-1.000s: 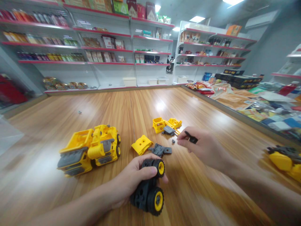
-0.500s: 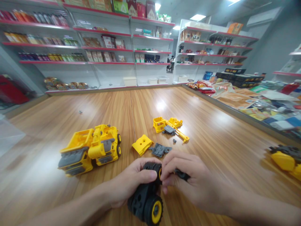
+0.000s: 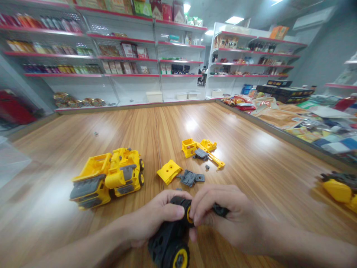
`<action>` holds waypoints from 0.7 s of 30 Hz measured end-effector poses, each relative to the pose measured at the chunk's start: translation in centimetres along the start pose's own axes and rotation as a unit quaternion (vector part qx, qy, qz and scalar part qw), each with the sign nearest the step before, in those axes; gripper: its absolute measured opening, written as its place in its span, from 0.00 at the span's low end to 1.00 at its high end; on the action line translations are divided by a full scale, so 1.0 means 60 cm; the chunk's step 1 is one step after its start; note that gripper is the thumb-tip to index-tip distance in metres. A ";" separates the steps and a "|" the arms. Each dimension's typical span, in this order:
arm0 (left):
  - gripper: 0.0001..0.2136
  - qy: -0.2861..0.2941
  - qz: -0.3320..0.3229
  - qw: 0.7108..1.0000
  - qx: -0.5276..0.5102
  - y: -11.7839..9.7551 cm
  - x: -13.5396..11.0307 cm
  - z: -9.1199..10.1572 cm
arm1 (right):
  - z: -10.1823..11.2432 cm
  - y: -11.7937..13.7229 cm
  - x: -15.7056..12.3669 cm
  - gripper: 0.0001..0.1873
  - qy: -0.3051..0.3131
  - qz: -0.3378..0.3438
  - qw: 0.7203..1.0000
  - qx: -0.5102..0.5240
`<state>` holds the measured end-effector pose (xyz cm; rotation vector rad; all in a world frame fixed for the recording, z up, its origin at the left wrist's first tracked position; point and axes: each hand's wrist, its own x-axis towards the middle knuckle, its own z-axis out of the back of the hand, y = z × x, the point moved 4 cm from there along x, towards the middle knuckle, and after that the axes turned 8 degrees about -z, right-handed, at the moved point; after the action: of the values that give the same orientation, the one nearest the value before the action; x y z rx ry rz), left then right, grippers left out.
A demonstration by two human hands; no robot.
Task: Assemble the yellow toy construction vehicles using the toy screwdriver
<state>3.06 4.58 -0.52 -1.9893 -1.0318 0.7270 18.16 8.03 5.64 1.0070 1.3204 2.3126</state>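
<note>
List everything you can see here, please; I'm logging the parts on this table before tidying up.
wheeled chassis: one, black with yellow hubs, near edge, held in both hands
small dark part: one, black, in the right hand, against the chassis
toy truck: one, yellow and grey, left of centre
flat plate: one, yellow, centre
grey part: one, right of the plate
yellow parts cluster: several, yellow with a grey piece, behind the plate
second toy: one, yellow and grey, far right
table: one, wood
shelves: several, white with red edges, stocked, behind
packaged goods: many, mixed colours, right
left hand: grips chassis
right hand: grips part
</note>
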 end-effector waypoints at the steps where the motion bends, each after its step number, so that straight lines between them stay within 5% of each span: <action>1: 0.24 0.001 0.001 1.000 -0.002 0.001 0.000 0.000 | -0.002 0.000 -0.001 0.07 0.001 0.009 1.000 0.003; 5: 0.24 0.008 -0.002 1.000 0.001 0.005 -0.002 -0.001 | -0.002 -0.003 -0.001 0.04 -0.023 -0.002 0.999 -0.022; 12: 0.18 -0.021 -0.030 0.999 -0.012 0.001 0.002 0.004 | 0.012 -0.036 0.004 0.10 -0.052 -0.152 0.981 -0.113; 21: 0.16 -0.062 -0.033 0.997 -0.012 0.000 0.004 0.011 | 0.029 -0.014 0.002 0.05 -0.006 -0.034 0.966 -0.256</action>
<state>2.69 5.01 -0.92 -1.9415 -1.1778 0.8134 19.20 9.64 5.56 0.7844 0.6732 2.3999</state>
